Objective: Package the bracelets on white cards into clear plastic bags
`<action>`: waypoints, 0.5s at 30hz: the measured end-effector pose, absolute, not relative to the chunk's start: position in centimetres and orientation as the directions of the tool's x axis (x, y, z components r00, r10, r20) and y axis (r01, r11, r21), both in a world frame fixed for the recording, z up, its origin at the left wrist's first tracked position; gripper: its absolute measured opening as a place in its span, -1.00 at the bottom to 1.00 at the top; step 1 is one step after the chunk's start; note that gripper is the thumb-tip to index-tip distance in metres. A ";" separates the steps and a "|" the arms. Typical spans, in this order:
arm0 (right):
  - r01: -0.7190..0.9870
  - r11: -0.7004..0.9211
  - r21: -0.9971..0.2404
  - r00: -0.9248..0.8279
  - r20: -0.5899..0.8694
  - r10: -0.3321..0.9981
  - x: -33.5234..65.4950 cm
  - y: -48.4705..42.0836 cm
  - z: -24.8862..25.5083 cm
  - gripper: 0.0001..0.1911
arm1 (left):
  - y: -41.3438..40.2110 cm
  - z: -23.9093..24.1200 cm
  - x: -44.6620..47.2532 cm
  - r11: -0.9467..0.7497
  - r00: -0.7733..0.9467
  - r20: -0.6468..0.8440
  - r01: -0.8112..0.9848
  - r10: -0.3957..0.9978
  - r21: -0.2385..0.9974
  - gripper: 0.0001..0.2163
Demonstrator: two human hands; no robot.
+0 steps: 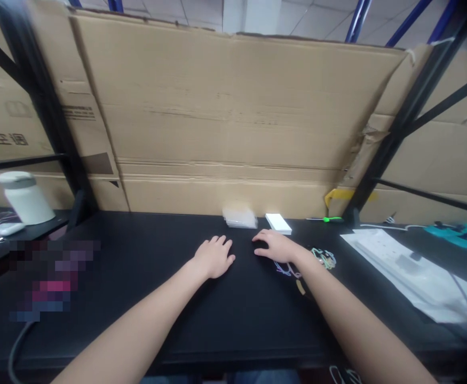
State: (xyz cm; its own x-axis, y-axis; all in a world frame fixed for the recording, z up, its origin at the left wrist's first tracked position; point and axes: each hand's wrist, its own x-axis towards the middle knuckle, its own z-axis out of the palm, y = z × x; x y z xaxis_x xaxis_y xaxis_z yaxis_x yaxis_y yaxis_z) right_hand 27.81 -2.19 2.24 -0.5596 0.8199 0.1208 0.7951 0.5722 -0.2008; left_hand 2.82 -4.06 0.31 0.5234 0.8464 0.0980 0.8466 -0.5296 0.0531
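My left hand [214,257] lies palm down on the black table [149,298], its fingers spread and nothing in them. To its right, my right hand [274,246] rests with fingers apart and slightly bent, also without anything held. Just beyond the right hand is a white stack of cards or a small white box [278,223]. A stack of clear plastic sleeves or bags [240,217] sits beside it, farther out than both hands. Purple cords [284,269] show partly from under my right wrist, and a bundle of pale green cords [324,258] lies right of it.
A cardboard panel [225,117] walls off the table's back. At the rear right lies a green-handled tool [331,219]. White sheets and plastic packaging [409,272] cover the right side. A white bottle [25,197] stands on the left; a pixelated patch hides something nearer, with a cable [15,341].
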 end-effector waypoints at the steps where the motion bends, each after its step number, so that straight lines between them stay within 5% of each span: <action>1: 0.795 0.572 -0.202 -0.560 0.119 0.820 27.8 -2.2 2.2 -0.54 | -4.1 0.3 2.8 -0.528 0.522 0.096 0.848 0.848 0.053 -0.48; 15: 0.797 0.566 -0.213 -0.556 0.108 0.824 27.9 -2.1 2.3 -0.53 | -3.3 0.8 1.9 -0.587 0.571 0.148 0.801 0.808 0.117 -0.52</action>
